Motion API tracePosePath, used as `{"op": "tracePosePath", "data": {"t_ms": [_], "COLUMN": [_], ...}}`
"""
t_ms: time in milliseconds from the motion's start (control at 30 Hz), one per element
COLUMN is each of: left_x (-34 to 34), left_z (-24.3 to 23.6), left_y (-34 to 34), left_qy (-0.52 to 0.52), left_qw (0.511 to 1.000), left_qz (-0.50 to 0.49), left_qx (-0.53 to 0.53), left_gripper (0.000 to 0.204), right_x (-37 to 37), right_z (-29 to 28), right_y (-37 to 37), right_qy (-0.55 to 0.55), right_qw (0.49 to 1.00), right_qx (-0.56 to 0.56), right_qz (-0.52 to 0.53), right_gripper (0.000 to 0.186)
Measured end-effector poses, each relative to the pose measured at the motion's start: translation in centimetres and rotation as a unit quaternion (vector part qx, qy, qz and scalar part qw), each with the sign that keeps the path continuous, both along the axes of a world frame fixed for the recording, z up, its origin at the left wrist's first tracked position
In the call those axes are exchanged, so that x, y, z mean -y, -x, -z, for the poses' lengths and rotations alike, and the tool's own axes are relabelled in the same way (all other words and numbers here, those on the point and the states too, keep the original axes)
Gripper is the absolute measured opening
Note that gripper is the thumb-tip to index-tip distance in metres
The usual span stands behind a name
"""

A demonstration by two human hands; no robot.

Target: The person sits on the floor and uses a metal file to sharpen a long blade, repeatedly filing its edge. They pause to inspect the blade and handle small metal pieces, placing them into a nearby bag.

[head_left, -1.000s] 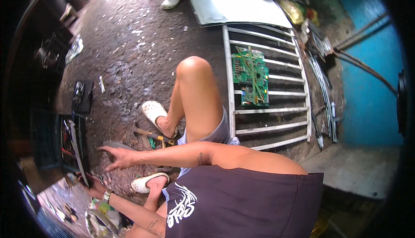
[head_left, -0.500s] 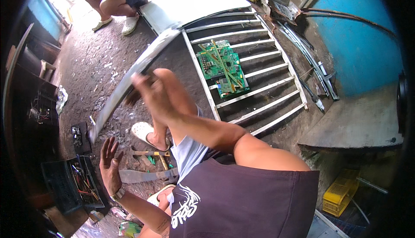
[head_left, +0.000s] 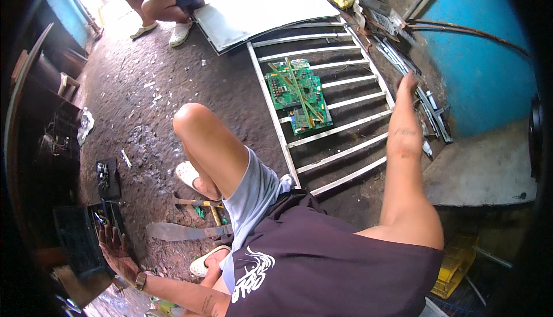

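Observation:
My left hand is open, its fingers spread over the open black toolbox, with nothing in it. At the far right my right arm stretches out, and my right hand is at a pile of silver metal strips along the wall. Its fingers are hidden from me, so any grip does not show. Green circuit boards with two crossed brass-coloured strips on top lie on a white slatted metal frame on the ground.
By my feet lie a machete-like blade and a hammer-like tool. A large white panel lies beyond the frame, near a crouching person. A grey tabletop and a yellow crate stand at the right.
My right hand has swung from the left across to the strips at the right wall. The long silver strip at that hand has left its earlier place. My left hand has moved down and left.

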State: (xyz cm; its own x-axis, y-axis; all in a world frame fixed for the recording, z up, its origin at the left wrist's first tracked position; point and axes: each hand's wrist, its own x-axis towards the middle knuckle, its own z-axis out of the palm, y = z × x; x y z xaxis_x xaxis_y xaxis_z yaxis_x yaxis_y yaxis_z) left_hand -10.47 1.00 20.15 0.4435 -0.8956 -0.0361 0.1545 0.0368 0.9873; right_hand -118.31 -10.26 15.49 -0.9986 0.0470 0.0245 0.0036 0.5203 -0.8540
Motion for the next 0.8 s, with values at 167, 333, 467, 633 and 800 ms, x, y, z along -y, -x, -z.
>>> {"op": "tracePosePath", "data": {"t_ms": [167,333,467,633,800], "left_x": [-0.6,-0.1,-3.6,-7.4,-11.0], "left_z": [-2.3,-9.5,-15.5,-18.8,-16.8], "left_y": [0.8,1.9,1.2,1.4,1.2], "left_qy": [-0.008,-0.039,-0.071,-0.135,-0.199], "left_qw": [0.997,0.982,0.929,0.861,0.803], "left_qz": [0.016,-0.058,-0.046,-0.028,-0.055], "left_qx": [0.074,0.176,0.361,0.49,0.558], "left_gripper": [0.06,0.059,0.057,0.048,0.051], "right_x": [-4.1,3.8,14.0,18.2,15.1], "right_z": [24.6,26.5,11.3,-7.5,-6.3], "right_y": [-17.5,-32.1,-40.3,-58.3,-83.7], "right_qy": [0.041,-0.077,0.103,0.289,0.161], "right_qw": [0.978,0.951,0.827,0.645,0.461], "right_qx": [0.135,0.047,-0.149,-0.088,-0.134], "right_qz": [-0.15,-0.297,-0.532,-0.702,-0.863], "right_gripper": [0.033,0.037,0.04,0.025,0.025]}}
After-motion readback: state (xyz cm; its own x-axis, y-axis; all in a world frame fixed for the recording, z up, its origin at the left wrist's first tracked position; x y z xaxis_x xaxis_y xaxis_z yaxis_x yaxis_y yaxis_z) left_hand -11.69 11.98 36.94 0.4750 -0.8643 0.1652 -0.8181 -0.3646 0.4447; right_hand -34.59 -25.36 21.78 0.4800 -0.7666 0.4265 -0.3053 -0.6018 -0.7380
